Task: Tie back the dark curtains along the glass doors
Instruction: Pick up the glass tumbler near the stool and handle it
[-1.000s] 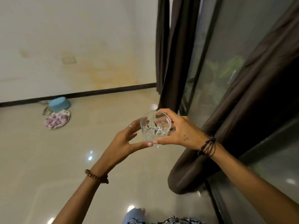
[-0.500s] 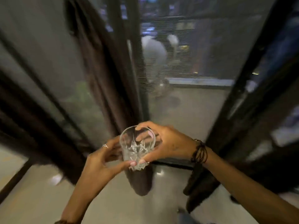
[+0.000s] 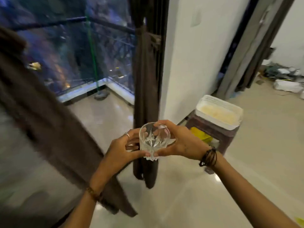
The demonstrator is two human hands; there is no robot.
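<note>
In front of the open glass doors, both hands grasp a cut glass [image 3: 153,140]: left hand [image 3: 122,148] and right hand [image 3: 181,143] curl round its sides. One curtain [image 3: 146,99] hangs gathered just behind; another curtain [image 3: 42,116] slants at left.

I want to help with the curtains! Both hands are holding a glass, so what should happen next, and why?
Probably set the glass down first, maybe on the stool nearby. The left hand and right hand both hold it, so neither is free to tie the loose curtain on the left.
</note>
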